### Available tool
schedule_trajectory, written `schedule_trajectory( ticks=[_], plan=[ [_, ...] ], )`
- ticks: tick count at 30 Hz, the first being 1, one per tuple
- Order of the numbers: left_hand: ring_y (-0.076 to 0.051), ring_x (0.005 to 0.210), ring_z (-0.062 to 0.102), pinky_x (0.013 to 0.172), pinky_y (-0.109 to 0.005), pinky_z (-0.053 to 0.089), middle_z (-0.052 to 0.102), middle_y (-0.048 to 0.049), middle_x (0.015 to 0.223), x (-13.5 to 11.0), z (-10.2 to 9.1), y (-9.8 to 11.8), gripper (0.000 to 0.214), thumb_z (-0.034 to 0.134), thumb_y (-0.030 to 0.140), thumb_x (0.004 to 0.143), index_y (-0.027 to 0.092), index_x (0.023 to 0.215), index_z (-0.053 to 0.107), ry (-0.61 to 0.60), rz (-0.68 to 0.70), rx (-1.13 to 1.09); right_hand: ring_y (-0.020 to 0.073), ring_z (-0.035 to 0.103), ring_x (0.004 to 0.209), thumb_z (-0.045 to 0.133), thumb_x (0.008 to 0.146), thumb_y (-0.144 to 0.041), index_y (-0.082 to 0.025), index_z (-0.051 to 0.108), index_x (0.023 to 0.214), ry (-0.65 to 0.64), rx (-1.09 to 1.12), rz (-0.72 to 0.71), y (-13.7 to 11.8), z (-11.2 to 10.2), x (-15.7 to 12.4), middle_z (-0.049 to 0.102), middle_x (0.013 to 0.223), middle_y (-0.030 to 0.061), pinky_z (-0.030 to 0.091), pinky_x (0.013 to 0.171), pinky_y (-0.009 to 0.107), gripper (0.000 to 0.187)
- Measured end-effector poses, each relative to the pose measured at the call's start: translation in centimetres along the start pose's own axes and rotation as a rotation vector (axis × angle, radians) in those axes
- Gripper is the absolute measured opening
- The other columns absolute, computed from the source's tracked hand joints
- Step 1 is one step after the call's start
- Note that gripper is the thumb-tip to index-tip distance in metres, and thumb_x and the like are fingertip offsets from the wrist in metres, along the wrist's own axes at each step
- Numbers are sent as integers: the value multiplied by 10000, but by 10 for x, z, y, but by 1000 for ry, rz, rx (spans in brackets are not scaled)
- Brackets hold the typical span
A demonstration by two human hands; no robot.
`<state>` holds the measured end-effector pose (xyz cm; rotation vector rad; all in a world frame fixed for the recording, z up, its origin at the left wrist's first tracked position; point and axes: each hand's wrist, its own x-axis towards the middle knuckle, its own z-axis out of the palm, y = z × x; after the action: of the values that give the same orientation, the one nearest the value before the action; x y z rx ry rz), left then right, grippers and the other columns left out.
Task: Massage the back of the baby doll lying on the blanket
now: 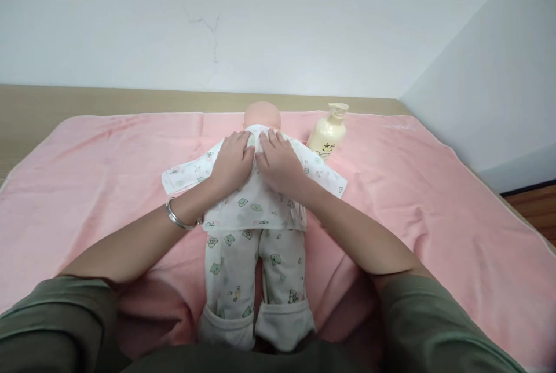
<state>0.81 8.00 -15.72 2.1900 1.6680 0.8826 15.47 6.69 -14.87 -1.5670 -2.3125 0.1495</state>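
Observation:
A baby doll [262,113] lies stretched out on a pink blanket, its bald head away from me and its feet toward me. No face shows, only the smooth back of the head. It wears a white printed top [256,211] and matching trousers [232,269] with folded cuffs. Flat on the upper left of the top rests my left hand [235,158], fingers extended. My right hand [280,160] lies flat on the upper right, fingers a little spread. Neither hand grips anything. The doll's sleeves reach out to both sides.
A cream pump bottle [326,132] leans or stands on the pink blanket [412,187], just beyond the doll's right-hand sleeve. Behind the blanket runs a strip of wooden surface [130,98], backed by a white wall [304,25]. Another wall [499,83] closes in at the right.

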Motion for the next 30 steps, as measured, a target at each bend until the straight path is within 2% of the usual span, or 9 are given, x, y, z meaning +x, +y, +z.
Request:
schedule_trajectory(
  ticks=[3,6,9,12,15,18,21,25,30],
  plan=[
    [-322,1441,451,1278,-530,325,571,-161,1466,-8,6,5,533,310,301,964,107,1401,546,21,45,44,344,355,1529,341,1030,-350,-12,402,1534,15,79,89,18,-2,19,399,1619,220,282,1275,534,610],
    [-316,1446,452,1284,-514,332,564,-153,1483,-6,6,2,549,360,307,938,107,1416,545,10,35,7,345,401,1495,358,1023,-376,-20,436,1510,50,77,102,22,1,23,435,1596,219,292,1264,531,608],
    [-290,1387,520,1260,-483,380,607,-128,1446,2,6,-7,543,386,339,915,136,1376,589,26,-38,-90,366,413,1475,343,1027,-338,-3,433,1506,69,7,81,12,3,12,469,1562,239,299,1253,538,592],
    [-264,1357,553,1234,-460,418,640,-92,1417,5,7,-14,502,375,358,920,181,1314,630,84,-118,-189,399,401,1477,340,1030,-309,2,415,1521,49,-87,-5,-5,-7,-7,448,1563,265,317,1239,556,587],
    [-239,1328,574,1208,-431,444,653,-75,1403,1,10,-15,464,374,341,931,198,1282,641,130,-116,-258,357,412,1484,344,1014,-249,-48,494,1477,18,-65,-140,-19,-28,-21,475,1560,213,371,1231,508,527],
    [-222,1291,594,1196,-418,446,675,-65,1371,-4,13,-14,447,359,333,948,204,1255,657,178,-104,-335,331,275,1567,339,991,-199,-117,499,1477,172,-26,-155,-23,-39,-23,422,1617,134,285,1284,558,518],
    [-235,1283,596,1194,-424,437,692,-71,1336,-5,14,-15,435,383,343,940,197,1227,675,233,-105,-380,353,204,1590,369,981,-206,-140,497,1480,259,-12,-119,-14,-24,-13,401,1632,118,203,1295,627,520],
    [-257,1224,618,1159,-438,454,722,-84,1249,-2,14,-15,404,419,318,893,184,1155,695,242,-89,-381,387,359,1511,406,980,-246,-95,549,1434,163,41,-82,0,6,2,460,1583,178,289,1256,621,499],
    [-267,1224,614,1150,-447,448,721,-86,1255,-3,13,-13,410,435,319,873,185,1159,697,224,-84,-395,339,313,1551,415,956,-232,-148,527,1449,207,122,-108,0,-5,2,355,1659,143,266,1270,626,513]
  ],
)
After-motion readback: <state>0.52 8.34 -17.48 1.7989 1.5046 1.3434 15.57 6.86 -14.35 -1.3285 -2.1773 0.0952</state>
